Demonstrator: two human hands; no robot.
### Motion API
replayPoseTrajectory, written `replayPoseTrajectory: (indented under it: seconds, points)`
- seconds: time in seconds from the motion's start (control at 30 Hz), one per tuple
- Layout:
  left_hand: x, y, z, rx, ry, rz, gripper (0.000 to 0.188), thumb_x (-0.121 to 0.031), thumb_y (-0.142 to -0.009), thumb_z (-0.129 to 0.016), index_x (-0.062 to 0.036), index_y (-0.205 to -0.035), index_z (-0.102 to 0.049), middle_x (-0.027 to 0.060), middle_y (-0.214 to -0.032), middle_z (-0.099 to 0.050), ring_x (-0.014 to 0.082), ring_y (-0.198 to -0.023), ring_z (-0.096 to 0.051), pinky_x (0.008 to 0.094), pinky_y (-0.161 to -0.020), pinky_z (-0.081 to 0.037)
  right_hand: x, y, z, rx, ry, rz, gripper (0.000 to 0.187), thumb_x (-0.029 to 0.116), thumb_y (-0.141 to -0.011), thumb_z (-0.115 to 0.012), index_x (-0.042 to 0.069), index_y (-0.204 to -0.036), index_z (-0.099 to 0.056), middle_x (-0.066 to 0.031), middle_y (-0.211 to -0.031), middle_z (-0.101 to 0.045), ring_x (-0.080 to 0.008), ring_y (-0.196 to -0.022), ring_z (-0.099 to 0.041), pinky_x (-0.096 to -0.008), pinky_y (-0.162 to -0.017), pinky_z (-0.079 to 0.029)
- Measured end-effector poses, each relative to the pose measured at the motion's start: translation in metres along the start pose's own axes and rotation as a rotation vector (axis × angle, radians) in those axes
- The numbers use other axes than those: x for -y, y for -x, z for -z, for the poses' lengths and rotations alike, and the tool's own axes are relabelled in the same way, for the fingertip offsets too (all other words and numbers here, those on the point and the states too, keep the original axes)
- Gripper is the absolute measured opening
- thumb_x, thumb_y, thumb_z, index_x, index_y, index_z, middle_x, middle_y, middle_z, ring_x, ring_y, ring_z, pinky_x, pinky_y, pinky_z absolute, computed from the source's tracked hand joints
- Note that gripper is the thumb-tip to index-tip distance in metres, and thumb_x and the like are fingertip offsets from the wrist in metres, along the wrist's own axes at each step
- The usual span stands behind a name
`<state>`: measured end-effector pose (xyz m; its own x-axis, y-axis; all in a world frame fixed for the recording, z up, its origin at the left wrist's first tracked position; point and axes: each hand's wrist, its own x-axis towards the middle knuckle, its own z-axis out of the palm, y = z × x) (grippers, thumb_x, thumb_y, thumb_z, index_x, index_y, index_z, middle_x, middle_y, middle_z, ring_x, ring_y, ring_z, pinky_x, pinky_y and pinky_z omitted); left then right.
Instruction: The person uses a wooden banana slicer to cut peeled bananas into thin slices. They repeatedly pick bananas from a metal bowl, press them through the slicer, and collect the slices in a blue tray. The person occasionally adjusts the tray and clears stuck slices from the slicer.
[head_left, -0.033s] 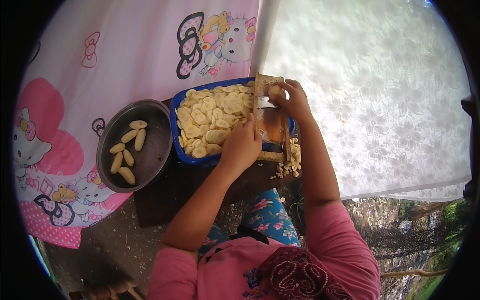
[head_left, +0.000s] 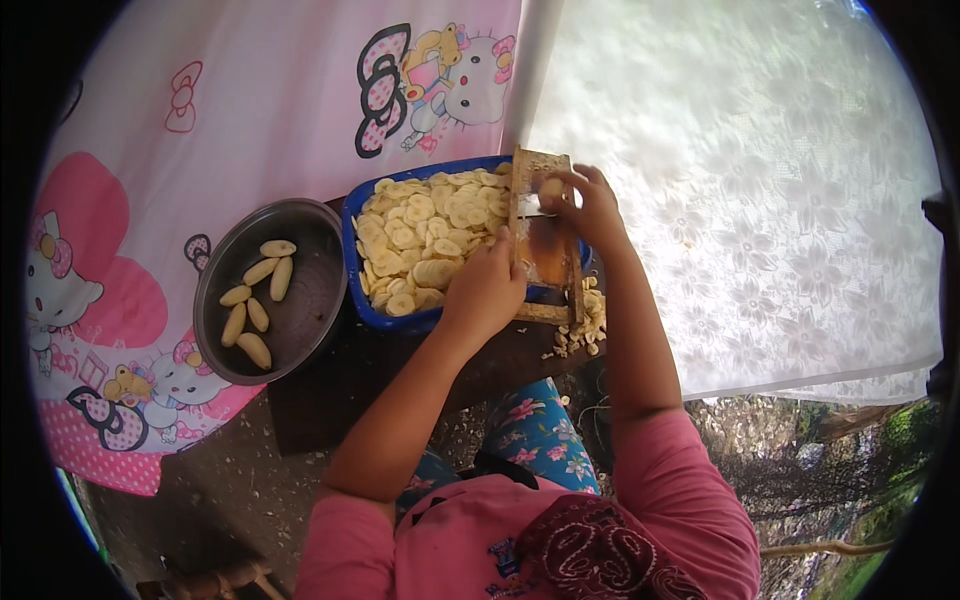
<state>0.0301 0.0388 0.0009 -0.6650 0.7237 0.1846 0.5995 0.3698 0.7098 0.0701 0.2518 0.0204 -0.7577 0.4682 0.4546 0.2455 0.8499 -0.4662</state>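
Note:
A wooden slicer (head_left: 546, 250) with a metal blade lies across the right end of a blue basin (head_left: 352, 268). The basin is heaped with thin, round banana slices (head_left: 418, 222). My left hand (head_left: 487, 288) grips the slicer's left rail, its fingers partly hidden. Near the slicer's far end, my right hand (head_left: 588, 208) is closed on a peeled banana (head_left: 551, 188), pressing its end to the board by the blade. Only a short piece of that banana shows.
Left of the basin, a round grey metal bowl (head_left: 318, 335) holds several peeled bananas (head_left: 281, 279). Small banana scraps (head_left: 592, 318) lie on the dark table (head_left: 400, 375) by the slicer's near end. A pink printed curtain (head_left: 270, 100) and a white lace curtain (head_left: 760, 200) hang beyond.
My right hand and the banana have shifted very slightly toward me along the slicer. My left hand keeps its grip on the slicer.

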Motion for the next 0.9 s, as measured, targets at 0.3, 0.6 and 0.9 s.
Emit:
replayPoseTrajectory:
  seconds: [0.3, 0.6, 0.9]
  points:
    - [0.01, -0.012, -0.011, -0.061, 0.089, -0.003, 0.055, -0.025, -0.095, -0.051, 0.0016, -0.142, -0.043, 0.0259, -0.118, -0.059, 0.0411, -0.106, -0.061, 0.0482, -0.09, -0.049, -0.006, 0.036, 0.002, 0.003, 0.008, 0.07, 0.043, 0.028, -0.078, -0.078, 0.019, -0.119, -0.07, -0.017, -0.137, -0.052, -0.0407, -0.13, -0.045, -0.0501, -0.107, -0.038]
    - [0.006, -0.01, -0.009, -0.087, 0.121, 0.006, 0.054, -0.024, -0.095, -0.051, 0.0006, -0.142, -0.044, 0.0237, -0.116, -0.06, 0.0402, -0.105, -0.061, 0.0473, -0.09, -0.049, 0.005, 0.037, 0.011, 0.02, 0.009, 0.066, 0.041, 0.028, -0.079, -0.077, 0.019, -0.118, -0.071, -0.0169, -0.138, -0.052, -0.0406, -0.132, -0.043, -0.0486, -0.107, -0.039]
    - [0.008, -0.009, -0.012, -0.115, 0.106, -0.022, 0.055, -0.023, -0.094, -0.052, 0.0003, -0.142, -0.044, 0.0242, -0.11, -0.061, 0.0403, -0.102, -0.061, 0.0475, -0.088, -0.05, -0.017, -0.008, -0.009, -0.036, -0.059, -0.032, 0.041, 0.026, -0.078, -0.079, 0.014, -0.117, -0.071, -0.0183, -0.14, -0.05, -0.0384, -0.132, -0.045, -0.0459, -0.107, -0.04]
